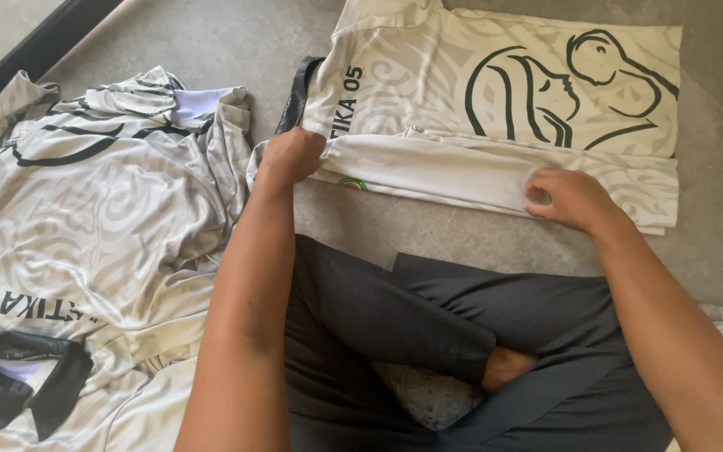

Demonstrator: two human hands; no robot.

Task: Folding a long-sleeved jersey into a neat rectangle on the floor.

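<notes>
A: What lies closest to the camera?

B: The person's crossed legs in dark grey trousers (428, 335), with a bare foot (508, 368) tucked between them, on a grey carpeted floor (713, 243). Both bare forearms reach forward from there.

A: And the hands?

B: The left hand (293, 156) is closed in a fist, gripping the left end of the folded-over strip of a cream, pale-patterned jersey with a dark line drawing (495, 109). The right hand (569, 199) lies with fingers curled, pressing on the same folded strip further right; I cannot tell whether it pinches the cloth or only rests on it.

A: Where is that jersey?

B: Spread flat on the floor just beyond the knees, its near edge folded over along its length, a dark collar (297, 92) showing at its left end.

A: Anything else?

B: To the left, a rumpled pile of similar cream patterned jerseys (102, 226), one with a black collar (23, 372) near the lower corner. Far left, a dark strip (35, 54) runs along the floor's edge
</notes>
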